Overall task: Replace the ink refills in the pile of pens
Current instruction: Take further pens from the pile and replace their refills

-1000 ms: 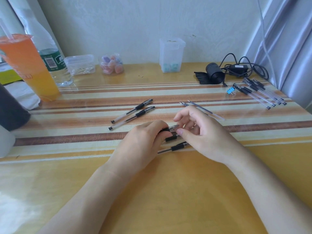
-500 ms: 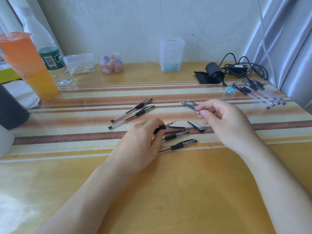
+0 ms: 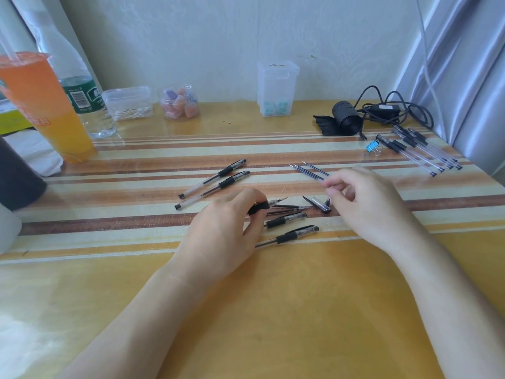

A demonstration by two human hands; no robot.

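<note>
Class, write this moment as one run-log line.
step: refill swap | left hand: grips pen | right hand: at loose refills, grip unclear

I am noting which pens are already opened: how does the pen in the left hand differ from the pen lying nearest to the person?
The left hand grips the held pen around its dark sleeve; the nearest pen lies on the table. The held pen shows a bare tip, while the nearest pen wears its cap. Both have a black rubber grip.
</note>
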